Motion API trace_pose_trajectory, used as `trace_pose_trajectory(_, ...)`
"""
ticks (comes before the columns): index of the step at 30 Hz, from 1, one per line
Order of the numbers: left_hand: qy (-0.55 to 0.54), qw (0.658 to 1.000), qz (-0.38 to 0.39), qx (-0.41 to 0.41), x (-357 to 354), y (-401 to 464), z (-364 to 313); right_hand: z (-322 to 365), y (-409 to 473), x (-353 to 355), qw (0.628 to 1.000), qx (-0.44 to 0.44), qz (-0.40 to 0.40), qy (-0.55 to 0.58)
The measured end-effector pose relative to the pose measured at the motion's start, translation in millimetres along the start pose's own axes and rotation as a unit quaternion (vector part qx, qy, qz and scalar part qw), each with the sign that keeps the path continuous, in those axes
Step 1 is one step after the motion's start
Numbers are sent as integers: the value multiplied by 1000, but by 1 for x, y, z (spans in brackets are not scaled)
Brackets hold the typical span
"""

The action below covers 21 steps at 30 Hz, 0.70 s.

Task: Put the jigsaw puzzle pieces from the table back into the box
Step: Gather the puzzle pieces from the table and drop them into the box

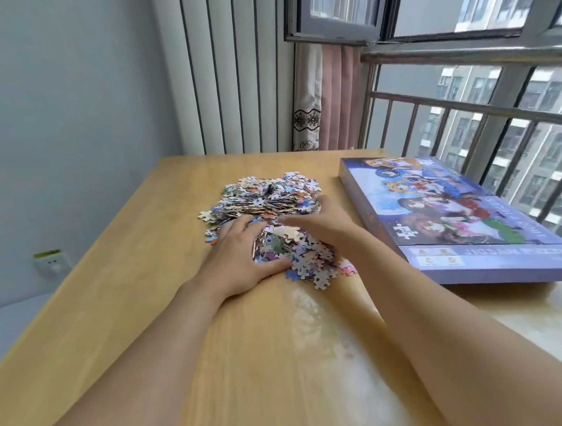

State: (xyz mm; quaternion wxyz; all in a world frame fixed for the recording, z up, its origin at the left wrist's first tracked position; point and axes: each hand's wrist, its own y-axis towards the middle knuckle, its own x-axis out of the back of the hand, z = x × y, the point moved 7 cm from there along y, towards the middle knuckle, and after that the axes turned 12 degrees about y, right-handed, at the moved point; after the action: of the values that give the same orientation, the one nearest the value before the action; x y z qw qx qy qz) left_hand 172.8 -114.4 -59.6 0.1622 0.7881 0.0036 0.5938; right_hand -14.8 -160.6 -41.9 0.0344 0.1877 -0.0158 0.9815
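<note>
A heap of jigsaw puzzle pieces (269, 210) lies on the wooden counter (138, 289), spread from near the counter's middle toward the person. Both bare hands are on the near part of the heap. The left hand (239, 255) lies at the heap's left edge with its fingers (240, 223) curved round a clump of pieces and the thumb pressed in along the near side. The right hand (320, 225) comes in from the right, its fingers (290, 219) curled over the top of the same clump, so the two hands cup the pieces between them. A few loose pieces sit apart at the heap's edges, one pale piece (205, 214) at the far left and a pink one (349, 269) at the near right.

The box (446, 214) rests closed and flat on the counter to the right of the heap, just beside it but not touching, next to the window railing (485, 112). Its lid is purple with a cartoon picture of several figures. Along the near border runs pale lettering that reads "JIGSAW PUZZLE", blurred; on the right border "1000 PIECES" can be partly made out. A white puzzle-piece badge (406, 231) in the picture's near corner carries small writing too blurred to read.

A wall socket (53, 263) shows low on the left wall, and a pink curtain (331, 99) hangs in the far corner
</note>
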Motion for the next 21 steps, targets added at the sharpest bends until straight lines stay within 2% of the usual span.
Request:
trace_pose_trajectory(5, -4, 1000, -11, -12, -1, 6, -5, 8, 16, 4, 998, -34, -48, 13)
trace_pose_trajectory(7, -12, 1000, -13, -19, 0, 8, -6, 8, 20, 0, 998, -44, -44, 33)
trace_pose_trajectory(14, -14, 999, -15, -29, -3, 12, -6, 5, 16, 2, 992, 25, -93, 81)
trace_pose_trajectory(21, -18, 999, -12, -42, -5, 11, -6, 7, 9, 1, 991, 26, -41, 124)
